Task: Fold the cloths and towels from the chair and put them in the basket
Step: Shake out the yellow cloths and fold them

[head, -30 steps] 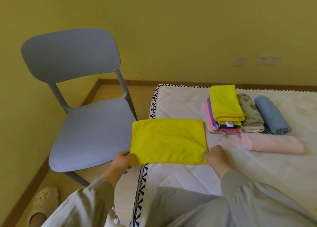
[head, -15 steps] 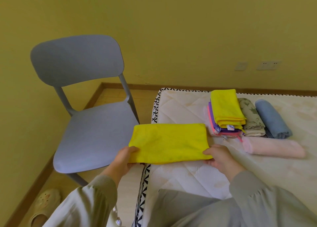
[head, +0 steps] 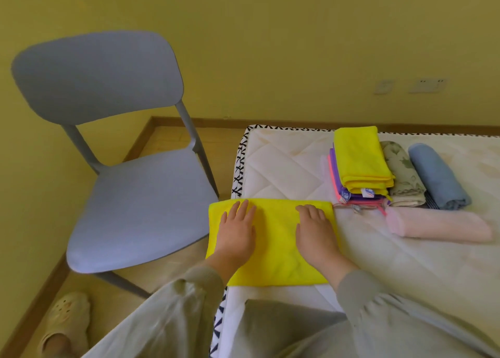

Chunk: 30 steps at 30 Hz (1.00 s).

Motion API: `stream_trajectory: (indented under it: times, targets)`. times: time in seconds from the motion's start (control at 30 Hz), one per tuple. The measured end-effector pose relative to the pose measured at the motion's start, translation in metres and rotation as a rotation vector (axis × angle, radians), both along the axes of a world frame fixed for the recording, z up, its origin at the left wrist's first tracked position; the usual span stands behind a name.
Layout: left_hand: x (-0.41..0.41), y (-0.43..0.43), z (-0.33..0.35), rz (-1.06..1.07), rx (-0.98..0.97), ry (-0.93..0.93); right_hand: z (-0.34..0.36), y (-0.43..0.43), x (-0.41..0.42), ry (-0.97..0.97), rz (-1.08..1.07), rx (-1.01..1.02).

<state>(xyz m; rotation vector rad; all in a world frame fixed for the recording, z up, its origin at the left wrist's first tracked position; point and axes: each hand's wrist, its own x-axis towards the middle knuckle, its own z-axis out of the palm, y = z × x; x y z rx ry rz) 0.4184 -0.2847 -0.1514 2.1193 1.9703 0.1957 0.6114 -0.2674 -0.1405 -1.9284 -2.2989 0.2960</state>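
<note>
A folded yellow cloth (head: pixel 276 238) lies on the near left corner of the white mattress (head: pixel 284 168), its left edge hanging past the mattress side. My left hand (head: pixel 236 230) and my right hand (head: pixel 315 232) both rest flat on top of it, fingers spread, palms down. The grey chair (head: pixel 140 209) stands to the left with a bare seat. Further back on the mattress sits a stack of folded cloths (head: pixel 359 165), yellow on top of purple and pink ones. No basket is in view.
Beside the stack lie a rolled floral cloth (head: pixel 403 173), a rolled blue towel (head: pixel 435 176) and a rolled pink towel (head: pixel 438 225). A beige slipper (head: pixel 67 319) is on the wooden floor at lower left. Yellow walls close the corner behind the chair.
The yellow cloth was held by its near edge in both hands; it now lies flat, closer to me. Both hands have let go and moved on top of it, palms down.
</note>
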Motion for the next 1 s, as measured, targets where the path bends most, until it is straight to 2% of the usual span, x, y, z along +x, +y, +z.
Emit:
stream_trajectory:
  times: [0.13, 0.23, 0.37, 0.63, 0.7, 0.83, 1.0]
  targets:
    - [0.032, 0.010, -0.020, 0.016, -0.015, 0.000, -0.021, 0.008, -0.009, -0.050, 0.050, -0.065]
    - [0.041, 0.013, -0.035, 0.014, -0.027, 0.070, -0.035, 0.009, -0.007, -0.115, 0.065, -0.126]
    - [0.042, 0.013, -0.041, -0.008, -0.013, 0.085, -0.044, 0.011, 0.005, -0.138, 0.061, -0.116]
    - [0.041, 0.014, -0.042, -0.013, -0.033, 0.126, -0.025, 0.009, 0.041, -0.175, -0.134, -0.342]
    - [0.039, 0.014, -0.044, -0.009, -0.039, 0.148, -0.015, 0.006, 0.037, -0.033, -0.272, -0.335]
    - [0.042, 0.015, -0.044, -0.008, -0.036, 0.157, -0.004, 0.022, 0.039, 0.436, -0.660, -0.214]
    - [0.042, 0.015, -0.043, -0.017, -0.045, 0.172, 0.003, 0.035, 0.047, 0.673, -0.739, -0.354]
